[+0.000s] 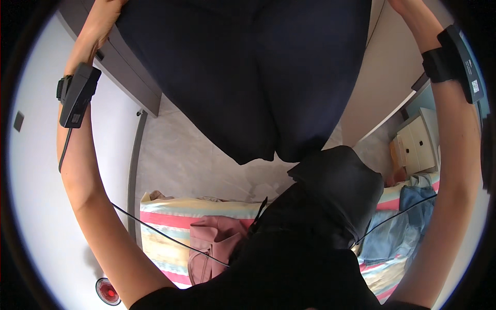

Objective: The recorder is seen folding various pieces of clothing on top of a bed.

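Note:
A pair of dark navy trousers (pixel 248 77) hangs in front of me, its two legs pointing down and its upper part cut off by the top edge of the view. At its upper left edge my left hand (pixel 107 14) is closed on the cloth; the fingertips are out of view. My right arm reaches up on the other side. Only the base of my right hand (pixel 405 5) shows at the top edge, near the trousers' right side, and its fingers are hidden. Both arms are raised and spread, with a black device strapped to each forearm.
Below lies a bed with a striped sheet (pixel 165 222), holding a pink bag (pixel 214 243) and blue denim clothing (pixel 395 227). A white drawer cabinet (pixel 417 144) stands at right. A cabinet door (pixel 392 77) and a white wall (pixel 41 170) flank me. Thin cables run from both arms.

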The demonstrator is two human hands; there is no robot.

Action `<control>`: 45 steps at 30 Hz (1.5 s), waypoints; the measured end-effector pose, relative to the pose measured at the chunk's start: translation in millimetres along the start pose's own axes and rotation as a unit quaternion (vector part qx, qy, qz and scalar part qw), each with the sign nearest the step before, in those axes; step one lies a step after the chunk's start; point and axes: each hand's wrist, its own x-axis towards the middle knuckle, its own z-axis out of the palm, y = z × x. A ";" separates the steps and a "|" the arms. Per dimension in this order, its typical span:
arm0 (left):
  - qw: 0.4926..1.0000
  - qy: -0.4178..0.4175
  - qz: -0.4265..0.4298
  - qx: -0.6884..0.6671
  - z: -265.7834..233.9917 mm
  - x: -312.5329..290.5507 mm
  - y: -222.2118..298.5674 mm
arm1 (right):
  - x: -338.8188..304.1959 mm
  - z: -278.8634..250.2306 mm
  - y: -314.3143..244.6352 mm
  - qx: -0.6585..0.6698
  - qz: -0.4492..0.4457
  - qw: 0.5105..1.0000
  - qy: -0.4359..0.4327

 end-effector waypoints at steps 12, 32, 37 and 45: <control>1.000 -0.015 -0.010 -0.025 0.3 0.8 -36.3 | -123.2 141.9 25.5 -0.280 -0.107 0.949 0.099; 0.999 0.038 -0.016 0.016 13.7 -19.4 -23.5 | -120.9 157.6 44.8 -0.268 -0.092 0.955 0.092; 0.995 0.055 -0.039 0.079 14.7 -15.9 -16.1 | -105.5 147.1 46.2 -0.253 -0.102 0.959 0.079; 0.991 -0.049 0.094 0.083 10.6 -12.1 19.0 | -87.4 117.8 41.3 -0.321 -0.181 0.928 0.045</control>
